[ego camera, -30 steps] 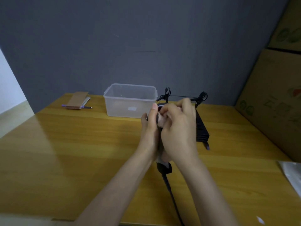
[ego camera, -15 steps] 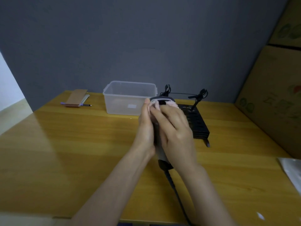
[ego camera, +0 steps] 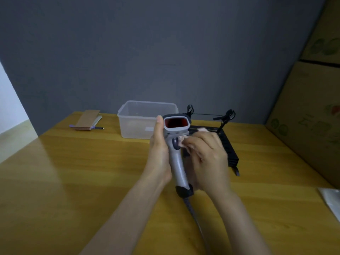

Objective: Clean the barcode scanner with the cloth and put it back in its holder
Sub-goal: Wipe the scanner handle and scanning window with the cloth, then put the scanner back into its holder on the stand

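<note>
A grey barcode scanner (ego camera: 177,162) with a red window stands upright above the wooden table, window facing me, its cable (ego camera: 195,216) trailing down toward me. My left hand (ego camera: 159,150) grips its handle and head from the left side. My right hand (ego camera: 206,159) holds a small pink cloth (ego camera: 184,138) against the scanner's right side, beside the trigger. Behind my right hand sits the black holder (ego camera: 230,151), partly hidden.
A clear plastic tub (ego camera: 141,120) stands behind the scanner. A brown notebook with a pen (ego camera: 87,118) lies at the far left. Cardboard boxes (ego camera: 311,122) line the right side. A silver bag (ego camera: 331,201) lies at the table's right edge.
The right hand with the cloth has moved off the scanner's head, down to its right side, and the red window now shows. The scanner is held slightly higher.
</note>
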